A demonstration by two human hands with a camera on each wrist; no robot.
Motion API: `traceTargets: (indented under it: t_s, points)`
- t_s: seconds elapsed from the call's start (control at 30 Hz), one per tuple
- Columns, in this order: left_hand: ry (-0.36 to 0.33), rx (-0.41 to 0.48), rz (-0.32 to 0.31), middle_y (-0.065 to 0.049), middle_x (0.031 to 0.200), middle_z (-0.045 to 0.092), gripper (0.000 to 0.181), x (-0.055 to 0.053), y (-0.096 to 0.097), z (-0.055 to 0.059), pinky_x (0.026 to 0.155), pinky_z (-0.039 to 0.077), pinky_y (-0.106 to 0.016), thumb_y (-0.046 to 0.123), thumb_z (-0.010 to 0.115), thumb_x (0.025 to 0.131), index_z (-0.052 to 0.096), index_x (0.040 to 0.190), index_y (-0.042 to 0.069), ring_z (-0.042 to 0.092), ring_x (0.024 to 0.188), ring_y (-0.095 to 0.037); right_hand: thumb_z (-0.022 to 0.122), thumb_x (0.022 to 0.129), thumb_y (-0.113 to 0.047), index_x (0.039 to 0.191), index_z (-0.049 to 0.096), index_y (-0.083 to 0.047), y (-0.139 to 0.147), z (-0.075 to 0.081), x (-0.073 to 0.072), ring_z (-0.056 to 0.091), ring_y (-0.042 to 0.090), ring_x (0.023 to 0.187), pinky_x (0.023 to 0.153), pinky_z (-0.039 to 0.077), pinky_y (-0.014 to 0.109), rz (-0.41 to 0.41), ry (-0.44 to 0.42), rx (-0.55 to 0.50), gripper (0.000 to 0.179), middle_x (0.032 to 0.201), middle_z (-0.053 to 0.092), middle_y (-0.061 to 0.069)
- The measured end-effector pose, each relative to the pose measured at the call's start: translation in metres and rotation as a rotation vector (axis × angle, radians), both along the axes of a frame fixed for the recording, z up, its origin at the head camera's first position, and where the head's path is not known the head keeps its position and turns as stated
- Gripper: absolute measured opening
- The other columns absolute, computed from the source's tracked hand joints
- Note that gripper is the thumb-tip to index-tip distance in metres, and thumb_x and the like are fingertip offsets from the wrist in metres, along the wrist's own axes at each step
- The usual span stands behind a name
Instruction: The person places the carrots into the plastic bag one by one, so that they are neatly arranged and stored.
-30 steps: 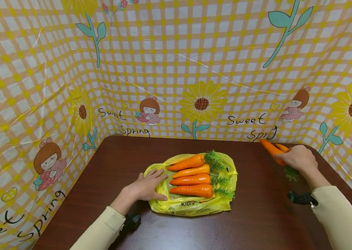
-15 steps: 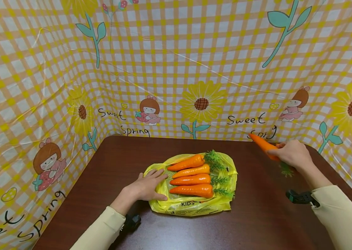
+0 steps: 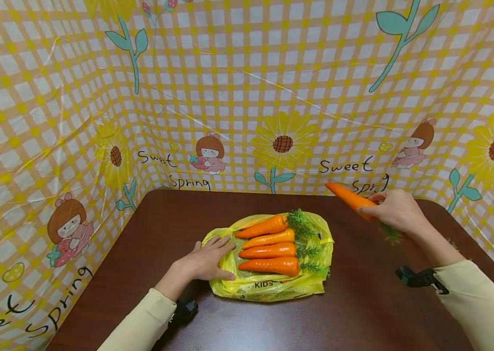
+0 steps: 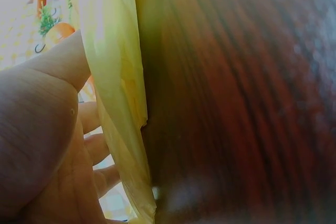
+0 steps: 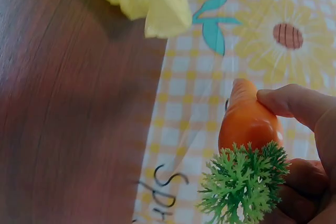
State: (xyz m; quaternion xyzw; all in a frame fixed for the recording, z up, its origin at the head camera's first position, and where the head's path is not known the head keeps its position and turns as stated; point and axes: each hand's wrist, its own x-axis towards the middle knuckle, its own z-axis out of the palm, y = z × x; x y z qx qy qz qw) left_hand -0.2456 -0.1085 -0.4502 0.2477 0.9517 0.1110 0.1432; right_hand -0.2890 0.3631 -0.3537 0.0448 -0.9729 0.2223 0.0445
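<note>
My right hand pinches an orange carrot between thumb and fingers, above the right side of the table. Its tapered tip points up and left, and its green leafy top hangs below the hand. A yellow plastic bag lies open at the middle, with several carrots side by side in it, leafy ends to the right. At the bag's left edge rests my left hand, fingers spread. In the left wrist view, the yellow bag edge stands beside the palm, partly covering the fingers.
The dark brown wooden table bears the bag. A checked sheet with sunflowers rises behind and on both sides of it. Black straps with devices sit on both wrists, one of them the right wrist camera.
My right hand has moved left and slightly up with the carrot, bringing its tip nearer the bag. The left hand and the bag have stayed in place.
</note>
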Motion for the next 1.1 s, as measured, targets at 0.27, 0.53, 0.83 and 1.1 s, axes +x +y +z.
traceTargets:
  t_s: [0.27,0.53,0.83,1.1]
  points:
    - [0.002,0.002,-0.002,-0.004,0.169,0.018,0.087,0.001,0.0,0.002,0.114,0.015,-0.074,0.058,0.069,0.089,0.033,0.16,0.023,0.016,0.155,-0.033,0.076,0.086,-0.045,0.121,0.069,0.007,-0.027,0.009,0.007,0.054,0.017,0.051,0.05,0.041,0.03,0.08,0.014,-0.018,0.063,0.093,0.074,0.022]
    - [0.008,-0.004,-0.005,-0.004,0.169,0.019,0.087,0.0,0.001,0.002,0.114,0.016,-0.074,0.059,0.068,0.089,0.033,0.16,0.023,0.017,0.155,-0.033,0.074,0.09,-0.038,0.126,0.066,0.004,-0.045,0.017,0.017,0.046,0.015,0.044,0.046,0.039,0.029,0.152,-0.017,-0.042,0.056,0.063,0.062,0.002]
    - [-0.001,-0.006,-0.003,-0.003,0.169,0.017,0.087,-0.001,0.001,0.001,0.114,0.015,-0.073,0.06,0.068,0.089,0.032,0.16,0.025,0.015,0.156,-0.032,0.077,0.089,-0.035,0.123,0.068,-0.001,-0.067,0.015,0.022,0.046,0.015,0.044,0.045,0.04,0.029,0.235,0.017,-0.063,0.049,0.063,0.058,0.002]
    - [-0.013,-0.002,0.004,-0.003,0.17,0.016,0.087,0.0,0.001,0.002,0.115,0.013,-0.073,0.059,0.068,0.089,0.031,0.16,0.025,0.014,0.156,-0.032,0.079,0.087,-0.03,0.119,0.071,-0.009,-0.088,0.011,0.021,0.044,0.015,0.043,0.043,0.037,0.029,0.3,0.011,-0.034,0.039,0.058,0.055,0.0]
